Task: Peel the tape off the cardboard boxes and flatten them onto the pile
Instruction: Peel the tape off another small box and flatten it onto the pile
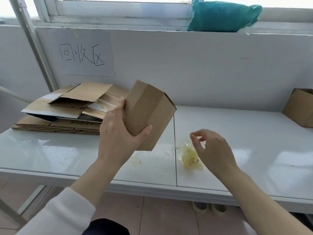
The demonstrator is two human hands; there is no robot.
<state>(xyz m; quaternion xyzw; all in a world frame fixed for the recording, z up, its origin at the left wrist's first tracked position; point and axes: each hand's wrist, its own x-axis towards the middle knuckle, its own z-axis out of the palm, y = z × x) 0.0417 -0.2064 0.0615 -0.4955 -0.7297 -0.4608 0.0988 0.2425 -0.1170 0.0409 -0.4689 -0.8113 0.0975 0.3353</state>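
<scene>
Head cam view: the small cardboard box (149, 112) is up off the table (50, 150), tilted. The left hand (119, 134) is clamped on its near corner, with the thumb across the lower face and the fingers wrapped round the far side. My guess is it's held up like that so the seams can be turned and checked for leftover tape (I can't make out any strip on the faces showing).

Right hand (215, 150) hovers at roughly 4 o'clock from the box. Its fingers are loosely curled, thumb and forefinger apart, nothing pinched in them as far as I can see. Right under it a crumpled wad of yellowish tape (189, 158) lies on the table. That spot looks like the dumping place for peelings, well apart from the cardboard.

The pile of flattened cardboard (67, 106) sits at about 9 o'clock from the box, against the wall below a handwritten paper sign (86, 55), which I'd say marks where the flats go. 1 more box (301, 109) waits at 3 o'clock, at the frame's edge, not flattened.

To me this box looks ready for squashing, which probably needs both hands.
</scene>
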